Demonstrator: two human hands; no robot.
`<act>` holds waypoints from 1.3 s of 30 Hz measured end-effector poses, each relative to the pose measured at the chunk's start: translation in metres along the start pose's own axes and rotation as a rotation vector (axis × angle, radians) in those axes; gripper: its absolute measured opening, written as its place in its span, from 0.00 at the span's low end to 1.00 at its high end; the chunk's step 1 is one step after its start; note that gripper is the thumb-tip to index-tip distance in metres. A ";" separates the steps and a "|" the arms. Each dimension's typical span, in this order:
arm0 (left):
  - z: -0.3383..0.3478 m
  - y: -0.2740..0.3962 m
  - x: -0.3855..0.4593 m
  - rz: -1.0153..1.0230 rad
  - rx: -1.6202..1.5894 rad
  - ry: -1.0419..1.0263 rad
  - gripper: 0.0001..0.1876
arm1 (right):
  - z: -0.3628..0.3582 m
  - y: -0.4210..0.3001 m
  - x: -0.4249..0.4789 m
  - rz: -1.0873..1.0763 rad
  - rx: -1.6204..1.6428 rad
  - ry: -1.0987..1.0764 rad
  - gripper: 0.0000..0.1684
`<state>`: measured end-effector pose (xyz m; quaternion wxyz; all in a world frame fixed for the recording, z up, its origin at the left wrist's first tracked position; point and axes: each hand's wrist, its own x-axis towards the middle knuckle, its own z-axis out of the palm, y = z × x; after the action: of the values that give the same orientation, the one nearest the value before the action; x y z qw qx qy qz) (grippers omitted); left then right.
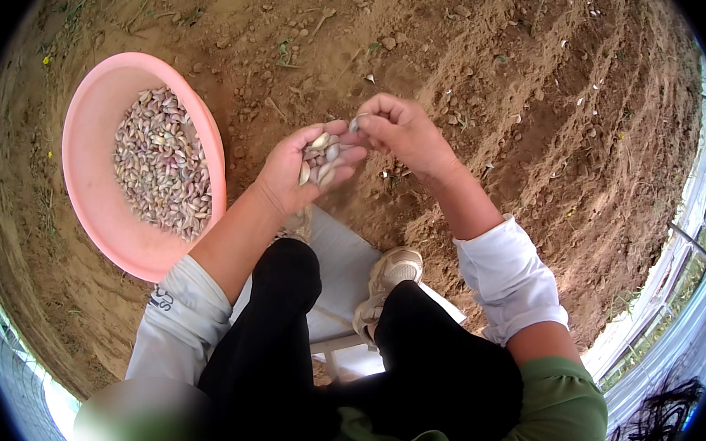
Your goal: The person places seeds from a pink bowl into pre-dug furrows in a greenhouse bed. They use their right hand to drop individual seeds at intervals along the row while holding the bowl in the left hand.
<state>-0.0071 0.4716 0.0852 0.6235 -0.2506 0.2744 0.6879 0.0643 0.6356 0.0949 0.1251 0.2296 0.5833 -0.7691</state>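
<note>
My left hand (299, 165) is cupped palm up with several garlic cloves (322, 157) lying in it. Just right of its fingertips, my right hand (405, 132) pinches a single garlic clove (356, 122) between thumb and forefinger. A pink plastic basin (90, 166) stands on the soil to the left, beyond my left forearm. Many loose garlic cloves (161, 158) fill part of it, heaped toward its right side. One clove (370, 78) sits on the soil above my right hand, and another (385, 174) lies below it.
Brown tilled soil (315, 55) with clods surrounds me, and shallow furrows (542, 100) run along the right with scattered cloves. Below my hands are a grey board (340, 252) and my shoe (394, 273). A pale framework with sheeting (663, 295) borders the right edge.
</note>
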 end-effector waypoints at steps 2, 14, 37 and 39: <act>0.007 0.001 -0.001 0.007 -0.014 0.047 0.16 | -0.003 -0.005 -0.002 0.042 0.225 0.020 0.04; 0.005 0.010 -0.002 0.090 -0.081 0.058 0.16 | -0.040 -0.011 0.013 0.031 -0.221 0.099 0.07; 0.024 -0.001 -0.013 0.042 -0.142 -0.029 0.17 | 0.001 -0.008 -0.009 -0.070 0.161 0.169 0.05; 0.024 -0.005 -0.012 0.020 -0.128 -0.019 0.18 | 0.009 -0.006 -0.012 -0.075 0.090 0.214 0.05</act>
<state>-0.0015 0.4800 0.1102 0.6017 -0.2807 0.2262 0.7127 0.0699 0.6283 0.1082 0.0228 0.2937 0.5662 -0.7698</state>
